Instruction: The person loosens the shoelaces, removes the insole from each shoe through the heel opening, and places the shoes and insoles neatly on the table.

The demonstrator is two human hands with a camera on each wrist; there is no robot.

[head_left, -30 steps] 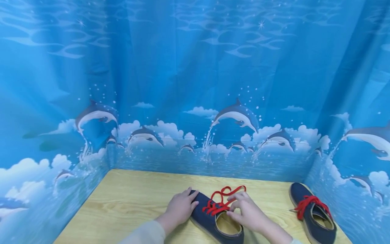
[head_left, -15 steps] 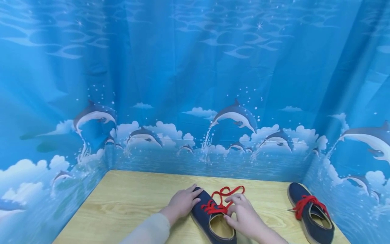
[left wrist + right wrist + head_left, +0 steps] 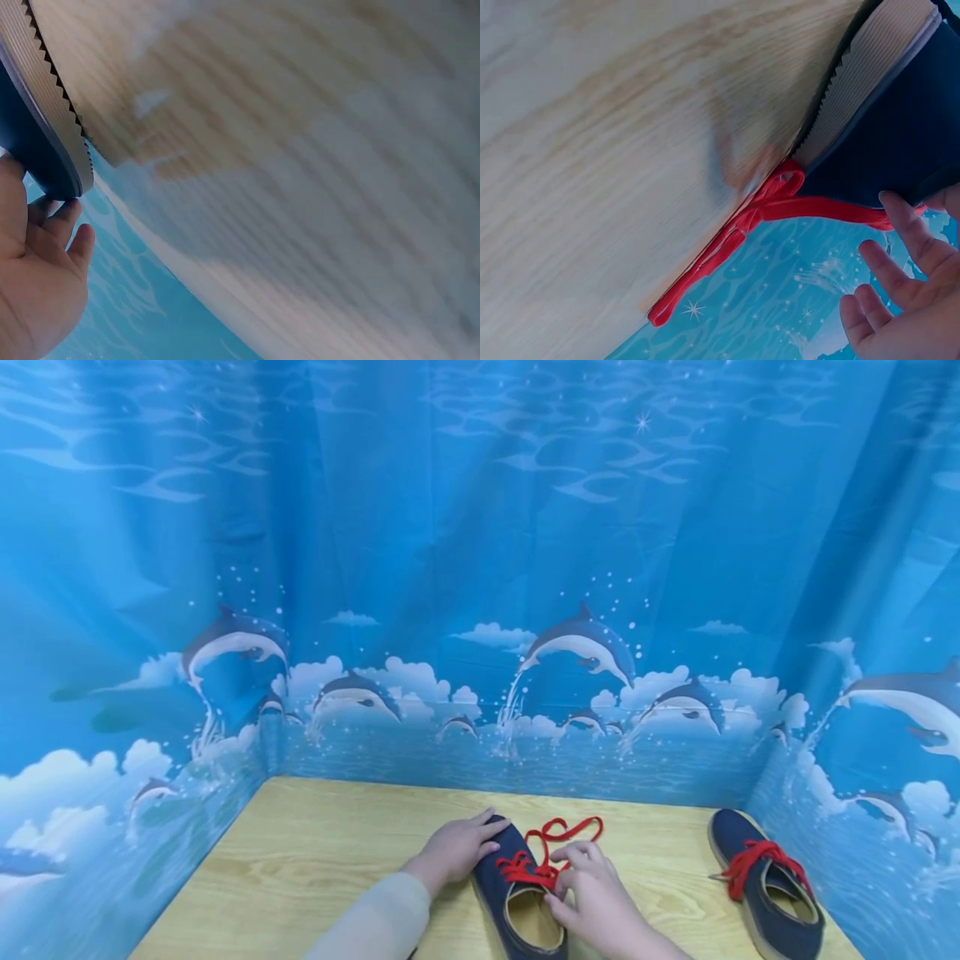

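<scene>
The shoe (image 3: 495, 895) sits sole-down on the table (image 3: 315, 843), toe away from the person and opening near the body, so both hands can reach the lacing from behind. The left hand (image 3: 456, 850) lies over the toe with fingers fairly straight and no clenched grip; probably it is there to steady the shoe. The right hand (image 3: 592, 889) is at the lace (image 3: 520, 868) beside the opening, thumb and forefinger bent in close — whether its grip pinches the lace or only touches it, I cannot tell. Its outer fingers spread clear in the right wrist view, perhaps for finer fingertip work. A slack loop of lace trails beyond the shoe on its right. The other shoe (image 3: 758, 908) stands well apart, near the table's right edge — likely leaving elbow room.
</scene>
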